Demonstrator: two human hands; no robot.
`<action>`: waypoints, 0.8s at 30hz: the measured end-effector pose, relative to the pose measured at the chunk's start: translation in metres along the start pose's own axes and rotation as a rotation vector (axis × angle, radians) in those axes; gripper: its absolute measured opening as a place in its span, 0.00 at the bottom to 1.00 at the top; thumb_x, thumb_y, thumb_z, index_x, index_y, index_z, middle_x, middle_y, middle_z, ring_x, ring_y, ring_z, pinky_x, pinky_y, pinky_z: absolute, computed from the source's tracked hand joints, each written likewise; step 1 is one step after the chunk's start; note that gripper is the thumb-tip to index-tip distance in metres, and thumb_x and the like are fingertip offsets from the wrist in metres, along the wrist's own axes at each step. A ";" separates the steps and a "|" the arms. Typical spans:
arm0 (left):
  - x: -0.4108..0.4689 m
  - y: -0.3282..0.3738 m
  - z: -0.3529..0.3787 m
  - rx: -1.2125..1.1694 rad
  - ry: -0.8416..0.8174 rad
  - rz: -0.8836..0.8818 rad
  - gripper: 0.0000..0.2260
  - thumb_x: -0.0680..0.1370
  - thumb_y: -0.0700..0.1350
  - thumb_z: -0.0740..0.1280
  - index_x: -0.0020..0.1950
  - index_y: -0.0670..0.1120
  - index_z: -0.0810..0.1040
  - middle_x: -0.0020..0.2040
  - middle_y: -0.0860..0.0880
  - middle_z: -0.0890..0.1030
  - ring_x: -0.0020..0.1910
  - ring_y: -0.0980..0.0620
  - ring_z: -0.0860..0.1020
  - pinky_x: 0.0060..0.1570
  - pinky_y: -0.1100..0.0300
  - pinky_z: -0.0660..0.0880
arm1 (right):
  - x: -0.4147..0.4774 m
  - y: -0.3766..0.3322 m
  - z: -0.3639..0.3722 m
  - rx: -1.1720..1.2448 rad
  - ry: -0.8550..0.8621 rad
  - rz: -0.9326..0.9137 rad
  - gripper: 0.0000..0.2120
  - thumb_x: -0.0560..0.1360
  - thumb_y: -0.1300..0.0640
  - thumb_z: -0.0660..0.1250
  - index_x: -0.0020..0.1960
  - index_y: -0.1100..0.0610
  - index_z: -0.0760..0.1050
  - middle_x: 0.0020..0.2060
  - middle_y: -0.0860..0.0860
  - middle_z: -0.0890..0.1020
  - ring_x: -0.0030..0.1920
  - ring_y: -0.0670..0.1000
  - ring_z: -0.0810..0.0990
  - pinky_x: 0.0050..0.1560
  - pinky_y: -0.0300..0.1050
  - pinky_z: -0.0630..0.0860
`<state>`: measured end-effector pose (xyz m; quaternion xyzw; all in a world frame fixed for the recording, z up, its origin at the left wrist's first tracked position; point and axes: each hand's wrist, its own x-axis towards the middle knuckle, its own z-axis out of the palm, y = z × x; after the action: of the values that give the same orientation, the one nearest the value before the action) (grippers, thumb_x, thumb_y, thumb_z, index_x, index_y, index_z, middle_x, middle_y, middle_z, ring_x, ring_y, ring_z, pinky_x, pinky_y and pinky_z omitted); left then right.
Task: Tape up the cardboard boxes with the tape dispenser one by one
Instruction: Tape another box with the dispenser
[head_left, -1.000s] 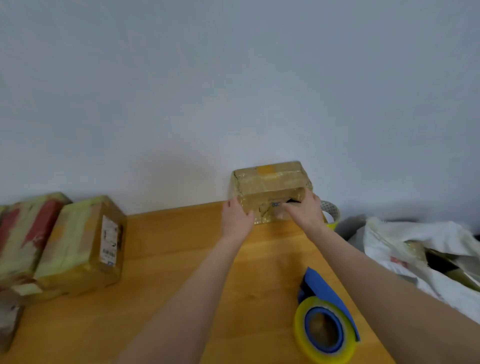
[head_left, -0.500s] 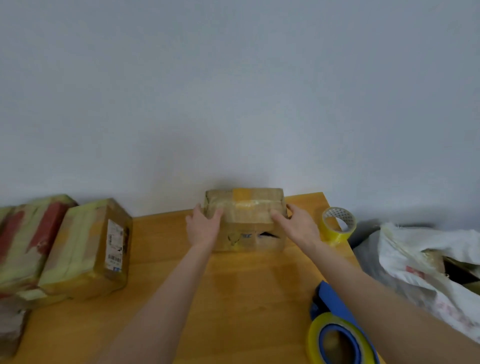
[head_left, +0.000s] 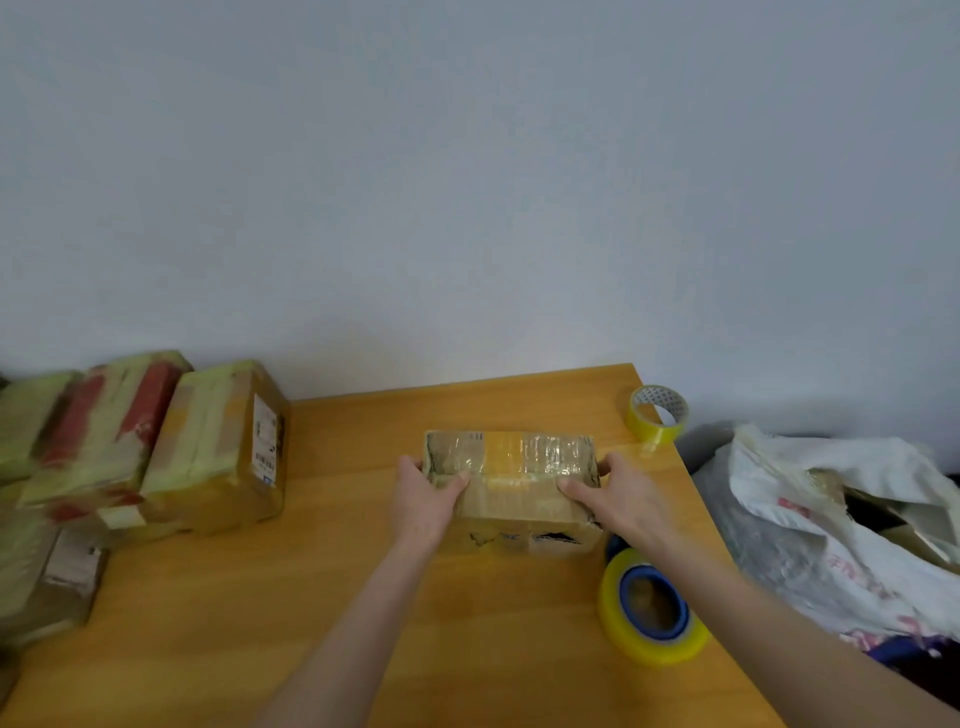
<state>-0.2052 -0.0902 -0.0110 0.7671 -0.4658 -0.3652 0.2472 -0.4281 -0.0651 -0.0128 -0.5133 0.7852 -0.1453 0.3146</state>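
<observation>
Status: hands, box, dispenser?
Gripping: left hand, right hand hold the cardboard box by its ends. Box flat on the table. Idle tape dispenser lies beside right forearm, close to box.

A person's left hand (head_left: 423, 499) and right hand (head_left: 621, 501) grip the ends of a box (head_left: 511, 483) on a wooden table (head_left: 363, 597), thumbs on its top. The dispenser (head_left: 649, 605), loaded with yellow tape, lies just beside the box's near right corner. A tape roll (head_left: 655, 414) stands behind the box to the right, and a white bag (head_left: 831, 519) sits farther right. Well left of the box sit taped boxes (head_left: 218, 452).

Dispenser (head_left: 652, 605) at box (head_left: 511, 483) R corner; L open
</observation>
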 end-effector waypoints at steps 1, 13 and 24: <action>-0.007 -0.002 -0.001 0.013 0.005 0.009 0.26 0.74 0.50 0.72 0.65 0.42 0.66 0.55 0.48 0.74 0.46 0.52 0.73 0.40 0.61 0.70 | -0.005 0.003 -0.001 -0.013 0.000 -0.004 0.28 0.68 0.30 0.67 0.54 0.53 0.69 0.41 0.47 0.81 0.42 0.50 0.81 0.46 0.53 0.80; -0.077 -0.038 -0.007 0.199 0.075 -0.042 0.31 0.78 0.59 0.64 0.76 0.45 0.61 0.71 0.43 0.65 0.66 0.44 0.70 0.60 0.50 0.72 | -0.033 0.032 -0.001 -0.037 -0.174 -0.162 0.22 0.77 0.37 0.59 0.56 0.54 0.73 0.37 0.50 0.82 0.39 0.51 0.81 0.41 0.51 0.80; -0.104 -0.051 0.001 0.499 0.223 0.331 0.26 0.81 0.53 0.60 0.77 0.46 0.60 0.77 0.46 0.60 0.76 0.46 0.58 0.73 0.52 0.59 | -0.038 0.040 -0.001 -0.064 -0.189 -0.219 0.23 0.80 0.40 0.57 0.67 0.55 0.69 0.40 0.50 0.82 0.38 0.50 0.80 0.34 0.45 0.75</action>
<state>-0.2098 0.0256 -0.0141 0.7531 -0.6297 -0.1081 0.1569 -0.4470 -0.0138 -0.0211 -0.6168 0.6958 -0.1048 0.3528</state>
